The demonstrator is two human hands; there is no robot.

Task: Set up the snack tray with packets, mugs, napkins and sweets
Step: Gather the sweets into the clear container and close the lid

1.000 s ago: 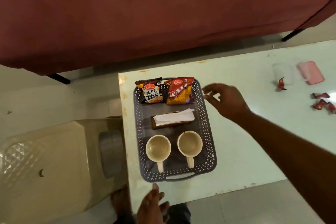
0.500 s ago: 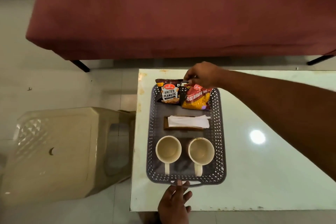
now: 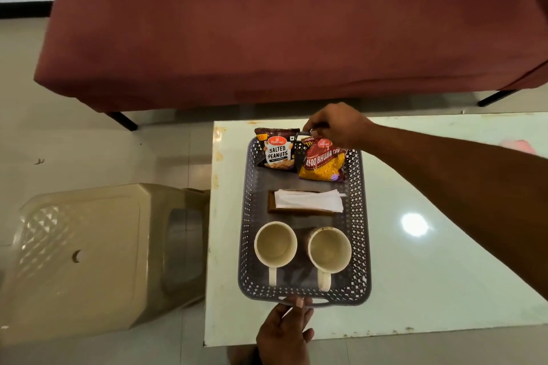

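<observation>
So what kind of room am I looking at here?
Most likely a home living room: a maroon sofa faces a low white table on a tiled floor, with a beige plastic stool alongside and a snack tray laid out.

A maroon sofa [image 3: 281,27] is standing beyond the pale surface [image 3: 430,270], a beige plastic stool [image 3: 89,255] is sitting left of it, on the tiled floor [image 3: 89,145].

Glossy white table [image 3: 415,290], grey perforated tray [image 3: 362,216] on it
</observation>
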